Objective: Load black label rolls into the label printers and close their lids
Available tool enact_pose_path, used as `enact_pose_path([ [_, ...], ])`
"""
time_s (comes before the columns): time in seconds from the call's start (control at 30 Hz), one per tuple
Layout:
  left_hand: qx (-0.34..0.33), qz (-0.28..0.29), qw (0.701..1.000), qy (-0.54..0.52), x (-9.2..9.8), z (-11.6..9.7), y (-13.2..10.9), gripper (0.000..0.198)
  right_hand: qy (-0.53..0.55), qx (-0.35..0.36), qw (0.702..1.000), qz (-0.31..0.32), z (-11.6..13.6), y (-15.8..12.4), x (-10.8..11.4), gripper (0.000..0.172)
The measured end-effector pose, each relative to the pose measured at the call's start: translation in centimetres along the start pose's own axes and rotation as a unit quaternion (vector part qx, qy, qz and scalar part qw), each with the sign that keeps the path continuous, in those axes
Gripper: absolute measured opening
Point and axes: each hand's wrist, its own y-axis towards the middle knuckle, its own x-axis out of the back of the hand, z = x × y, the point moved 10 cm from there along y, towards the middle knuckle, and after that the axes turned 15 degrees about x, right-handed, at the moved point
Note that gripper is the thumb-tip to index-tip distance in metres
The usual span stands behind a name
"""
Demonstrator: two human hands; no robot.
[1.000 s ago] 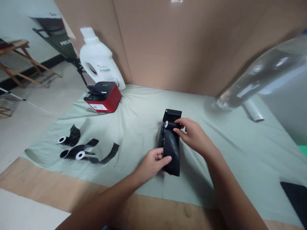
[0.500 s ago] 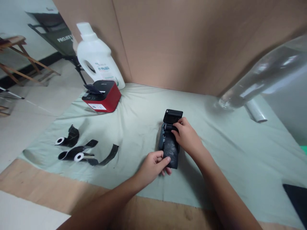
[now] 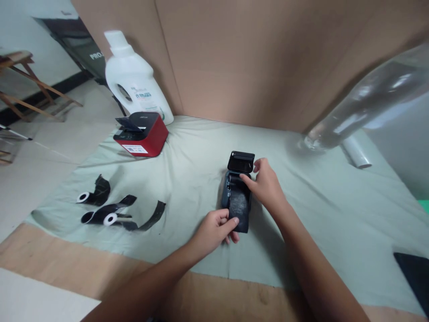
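A small dark printer [image 3: 226,197] with its lid [image 3: 241,161] flipped open lies on the pale green cloth [image 3: 187,170]. A black strip [image 3: 239,208] runs from its bay toward me. My left hand [image 3: 214,227] pinches the near end of that strip between thumb and fingers. My right hand [image 3: 266,184] rests at the printer's open bay, fingers curled and pressing at the top of the strip beside the lid. What lies under those fingers is hidden.
A red and black printer [image 3: 142,133] and a white detergent bottle [image 3: 134,80] stand at the back left. Black strips with white cores [image 3: 107,213] lie at the left. A clear bottle [image 3: 368,103] leans at the right above a white roll [image 3: 355,152]. Cardboard walls rise behind.
The white-cored black roll went from above the printer down into its bay, out of sight under my right fingers. The strip's near end drew back toward the printer, still in my left hand.
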Motion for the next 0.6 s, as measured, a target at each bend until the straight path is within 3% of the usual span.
enact_pose_path([
  [0.13,0.012,-0.004,0.999,0.041,0.1,0.3,0.0,0.043,0.078,0.048,0.995,-0.036,-0.1,0.8,0.4,0.054],
  [0.27,0.037,0.01,0.997,0.061,0.1,0.9,0.1,0.044,0.119,0.067,0.99,-0.036,0.3,1.2,1.3,0.032],
  [0.4,0.053,0.03,0.996,0.067,-0.2,1.3,0.2,0.044,0.134,0.136,0.978,0.083,2.9,0.7,1.6,0.009],
  [0.5,0.054,0.034,0.995,0.077,-0.3,1.2,0.1,0.043,0.114,0.148,0.966,0.178,4.3,-0.4,1.2,0.007],
  [0.6,0.067,0.035,0.993,0.096,-0.3,1.3,-0.1,0.042,0.093,0.13,0.962,0.222,4.5,-1.0,0.3,0.011],
])
